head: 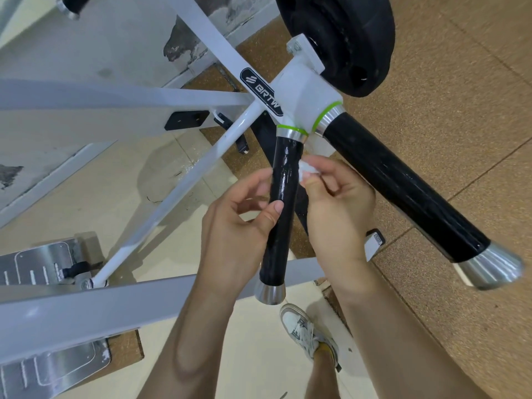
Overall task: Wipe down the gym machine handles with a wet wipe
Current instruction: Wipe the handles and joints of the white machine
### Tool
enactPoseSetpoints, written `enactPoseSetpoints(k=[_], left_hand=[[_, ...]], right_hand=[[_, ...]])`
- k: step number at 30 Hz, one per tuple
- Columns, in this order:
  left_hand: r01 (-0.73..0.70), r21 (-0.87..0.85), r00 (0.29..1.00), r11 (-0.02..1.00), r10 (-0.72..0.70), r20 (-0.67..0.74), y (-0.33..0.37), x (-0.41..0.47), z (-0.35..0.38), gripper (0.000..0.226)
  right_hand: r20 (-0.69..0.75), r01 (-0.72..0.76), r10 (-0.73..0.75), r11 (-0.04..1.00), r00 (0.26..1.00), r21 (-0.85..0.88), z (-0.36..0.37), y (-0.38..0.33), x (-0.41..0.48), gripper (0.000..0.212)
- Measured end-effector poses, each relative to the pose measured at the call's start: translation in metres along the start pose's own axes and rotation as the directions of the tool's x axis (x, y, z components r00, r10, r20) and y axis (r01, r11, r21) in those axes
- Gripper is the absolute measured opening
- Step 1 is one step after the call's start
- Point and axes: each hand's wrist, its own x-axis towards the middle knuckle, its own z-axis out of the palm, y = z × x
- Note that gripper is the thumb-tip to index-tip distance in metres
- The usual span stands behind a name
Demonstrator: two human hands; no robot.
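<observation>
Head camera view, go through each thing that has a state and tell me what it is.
thin handle, wet streaks near its top.
thick handle, no hand on it.
wet wipe, bunched, against the thin handle's side.
right hand, pinches the wet wipe.
left hand, holds the thin handle, thumb in front.
weight plate, loaded on the machine.

R hand pinches wet wipe to slim black handle; L hand grips it w/ thumb.
</observation>
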Motion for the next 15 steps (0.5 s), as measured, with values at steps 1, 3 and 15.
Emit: enactPoseSetpoints(k=[1,3,15], left_hand=[[0.002,-0.005,1.0,1.0,-0.002,0.006,0.0,-0.001,0.0,0.046],[0.007,-0.013,1.0,1.0,-0.007,0.007,0.0,-0.001,0.0,0.047],[0.035,-0.068,0.999,0.997,-0.037,-0.032,-0.007,0.001,0.003,0.041]], right_hand=[[0.003,0.029,-0.029,0.999,1.0,-0.029,0.0,0.002,-0.003,0.032],[0.07,0.145,-0.137,0.982,0.988,-0.123,-0.007,0.012,-0.019,0.029],[0.105,0.283,-0.266,0.937,0.958,-0.203,-0.016,0.029,-0.035,0.026]])
